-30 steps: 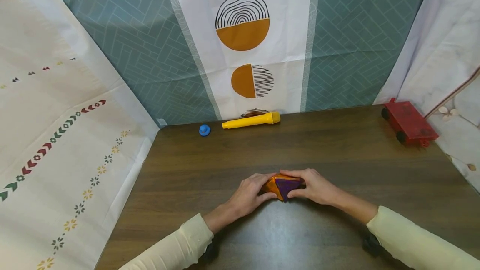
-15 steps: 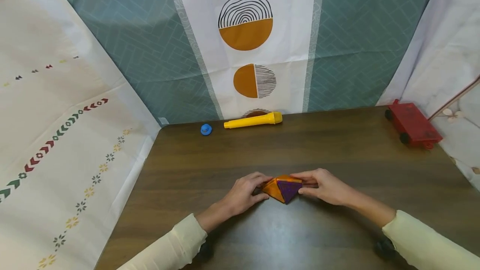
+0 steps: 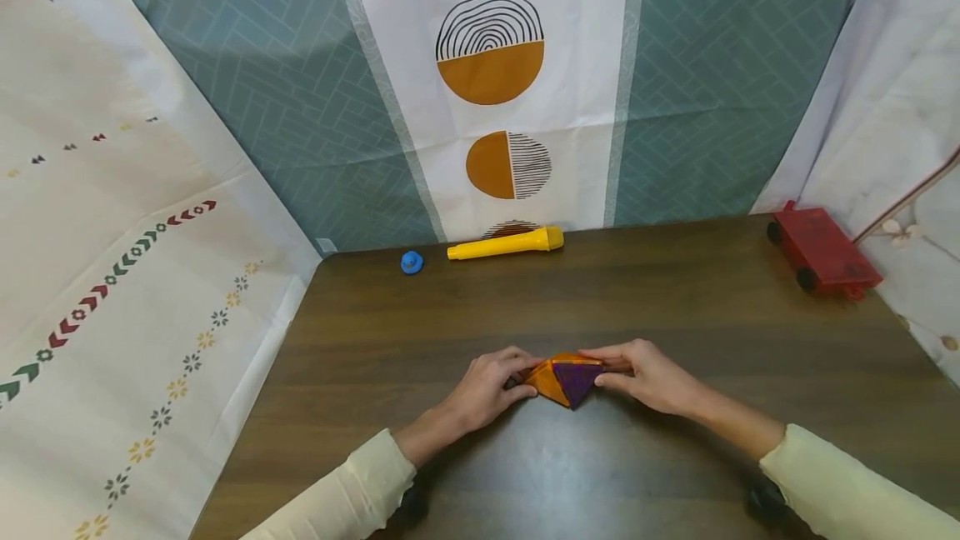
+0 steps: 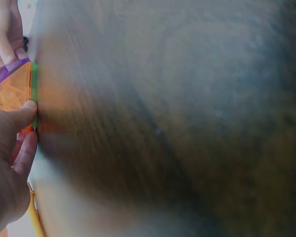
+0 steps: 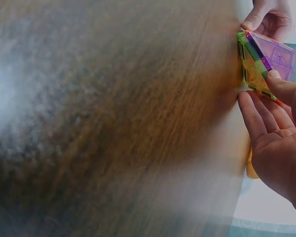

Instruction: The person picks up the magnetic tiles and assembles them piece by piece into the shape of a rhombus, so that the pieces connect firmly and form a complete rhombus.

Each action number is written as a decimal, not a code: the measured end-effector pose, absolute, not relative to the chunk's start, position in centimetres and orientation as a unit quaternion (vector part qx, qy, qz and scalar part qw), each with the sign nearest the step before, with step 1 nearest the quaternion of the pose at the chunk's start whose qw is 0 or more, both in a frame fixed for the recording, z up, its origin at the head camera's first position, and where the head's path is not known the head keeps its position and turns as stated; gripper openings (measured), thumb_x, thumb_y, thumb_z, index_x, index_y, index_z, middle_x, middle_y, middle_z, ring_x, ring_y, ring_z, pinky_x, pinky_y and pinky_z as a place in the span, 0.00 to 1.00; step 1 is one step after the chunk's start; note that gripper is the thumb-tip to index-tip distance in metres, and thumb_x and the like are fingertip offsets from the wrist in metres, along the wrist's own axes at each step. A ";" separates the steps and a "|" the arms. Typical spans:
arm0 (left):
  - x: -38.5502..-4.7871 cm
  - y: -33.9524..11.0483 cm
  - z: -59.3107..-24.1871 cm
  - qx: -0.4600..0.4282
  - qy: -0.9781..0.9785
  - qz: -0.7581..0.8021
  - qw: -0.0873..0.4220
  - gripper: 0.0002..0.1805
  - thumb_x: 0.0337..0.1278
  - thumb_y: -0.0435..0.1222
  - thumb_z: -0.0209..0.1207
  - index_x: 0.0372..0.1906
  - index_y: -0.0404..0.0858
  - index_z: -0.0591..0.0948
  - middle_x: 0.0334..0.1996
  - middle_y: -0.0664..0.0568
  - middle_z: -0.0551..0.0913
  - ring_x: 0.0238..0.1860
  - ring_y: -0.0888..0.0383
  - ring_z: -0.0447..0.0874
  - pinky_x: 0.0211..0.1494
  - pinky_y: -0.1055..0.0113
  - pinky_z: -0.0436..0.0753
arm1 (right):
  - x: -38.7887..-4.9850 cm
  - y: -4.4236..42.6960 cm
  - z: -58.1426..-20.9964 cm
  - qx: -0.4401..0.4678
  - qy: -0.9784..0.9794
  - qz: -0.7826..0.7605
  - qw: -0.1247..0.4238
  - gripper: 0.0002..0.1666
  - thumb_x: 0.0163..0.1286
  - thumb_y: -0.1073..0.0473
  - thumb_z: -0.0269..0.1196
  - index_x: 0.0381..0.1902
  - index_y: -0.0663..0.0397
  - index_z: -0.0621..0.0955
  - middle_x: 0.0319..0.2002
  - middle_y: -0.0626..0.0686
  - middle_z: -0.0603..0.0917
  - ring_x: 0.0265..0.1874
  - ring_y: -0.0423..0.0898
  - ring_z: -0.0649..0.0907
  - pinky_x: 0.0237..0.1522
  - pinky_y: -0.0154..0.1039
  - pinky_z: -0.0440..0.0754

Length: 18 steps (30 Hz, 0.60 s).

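Note:
A small pointed structure of translucent magnetic tiles (image 3: 576, 382) stands on the wooden table between the hands. Orange and purple triangles show in the head view; the wrist views also reveal green and yellow edges at its base. My left hand (image 3: 489, 390) holds the orange side (image 4: 15, 86), thumb in front and fingers behind. On the other side, my right hand (image 3: 651, 375) pinches the structure near the purple triangle (image 5: 274, 52), its thumb on the near edge and its fingers behind. The structure's far side is largely hidden in the head view.
At the table's back edge lie a yellow toy microphone (image 3: 504, 243) and a small blue toy (image 3: 411, 262). A red toy wagon (image 3: 825, 248) with black wheels sits at the back right. Patterned cloths hang behind and beside the wooden table (image 3: 360, 332).
Since a second ago, both hands have drawn slightly apart, the right hand to the right, uncovering more of the tiles. Over the last half second they have hardly moved.

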<state>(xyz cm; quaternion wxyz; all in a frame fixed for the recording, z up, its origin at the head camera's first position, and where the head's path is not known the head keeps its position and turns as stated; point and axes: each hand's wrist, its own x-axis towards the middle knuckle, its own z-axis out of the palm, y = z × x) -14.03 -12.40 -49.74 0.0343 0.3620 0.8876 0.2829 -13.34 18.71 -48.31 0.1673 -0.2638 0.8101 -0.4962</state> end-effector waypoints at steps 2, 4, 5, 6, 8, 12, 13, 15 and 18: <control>-14.1 -12.3 -49.7 0.361 0.888 0.283 0.034 0.23 0.70 0.40 0.70 0.67 0.42 0.84 0.55 0.54 0.86 0.45 0.67 0.86 0.50 0.73 0.84 | -13.4 18.7 -48.3 -0.265 0.810 -0.498 0.161 0.27 0.78 0.65 0.65 0.71 0.68 0.77 0.63 0.69 0.83 0.57 0.58 0.87 0.46 0.35 0.87; -14.2 -12.3 -49.6 0.358 0.888 0.285 0.037 0.24 0.70 0.40 0.70 0.67 0.42 0.83 0.55 0.54 0.85 0.46 0.66 0.86 0.51 0.74 0.84 | -13.4 18.7 -48.3 -0.265 0.810 -0.499 0.157 0.28 0.77 0.65 0.66 0.71 0.68 0.77 0.63 0.70 0.82 0.58 0.59 0.87 0.48 0.37 0.87; -14.2 -12.4 -49.6 0.356 0.888 0.287 0.039 0.24 0.70 0.40 0.70 0.68 0.42 0.83 0.56 0.54 0.85 0.46 0.66 0.86 0.51 0.73 0.84 | -13.4 18.7 -48.3 -0.264 0.809 -0.501 0.157 0.28 0.77 0.64 0.66 0.71 0.68 0.77 0.64 0.71 0.81 0.58 0.59 0.87 0.49 0.38 0.88; -14.2 -12.4 -49.5 0.354 0.888 0.290 0.042 0.25 0.70 0.40 0.70 0.68 0.42 0.83 0.56 0.54 0.85 0.46 0.66 0.86 0.51 0.73 0.84 | -13.4 18.8 -48.2 -0.264 0.810 -0.500 0.155 0.28 0.77 0.64 0.67 0.71 0.68 0.77 0.65 0.71 0.81 0.58 0.59 0.87 0.51 0.39 0.88; -14.2 -12.5 -49.4 0.349 0.888 0.295 0.047 0.25 0.70 0.39 0.70 0.69 0.42 0.82 0.57 0.54 0.85 0.47 0.66 0.86 0.51 0.73 0.84 | -13.3 18.9 -48.1 -0.257 0.813 -0.499 0.150 0.28 0.77 0.63 0.67 0.71 0.67 0.78 0.65 0.70 0.81 0.58 0.58 0.87 0.52 0.41 0.88; -14.1 -12.9 -49.5 0.343 0.889 0.300 0.041 0.21 0.70 0.39 0.70 0.65 0.43 0.85 0.55 0.55 0.86 0.46 0.65 0.86 0.51 0.73 0.84 | -13.1 19.2 -48.0 -0.232 0.827 -0.492 0.139 0.25 0.77 0.59 0.68 0.67 0.64 0.82 0.60 0.64 0.86 0.55 0.54 0.89 0.50 0.40 0.88; -14.1 -13.0 -49.5 0.342 0.890 0.301 0.036 0.20 0.70 0.39 0.70 0.64 0.43 0.85 0.53 0.56 0.86 0.45 0.65 0.86 0.50 0.74 0.84 | -13.1 19.2 -48.0 -0.224 0.831 -0.491 0.134 0.24 0.77 0.59 0.68 0.66 0.64 0.84 0.58 0.62 0.88 0.53 0.53 0.90 0.49 0.39 0.89; -14.0 -13.2 -49.7 0.339 0.891 0.302 0.028 0.18 0.69 0.38 0.70 0.61 0.43 0.87 0.51 0.56 0.87 0.43 0.66 0.86 0.49 0.74 0.84 | -13.0 19.2 -48.1 -0.214 0.834 -0.491 0.129 0.21 0.76 0.59 0.69 0.63 0.63 0.86 0.55 0.61 0.89 0.49 0.49 0.91 0.46 0.38 0.89; -14.0 -13.2 -49.9 0.336 0.892 0.302 0.018 0.16 0.69 0.38 0.71 0.58 0.43 0.87 0.48 0.56 0.87 0.42 0.67 0.86 0.47 0.75 0.85 | -12.9 19.1 -48.2 -0.204 0.837 -0.494 0.116 0.18 0.75 0.62 0.69 0.59 0.62 0.88 0.52 0.61 0.90 0.43 0.46 0.91 0.41 0.36 0.89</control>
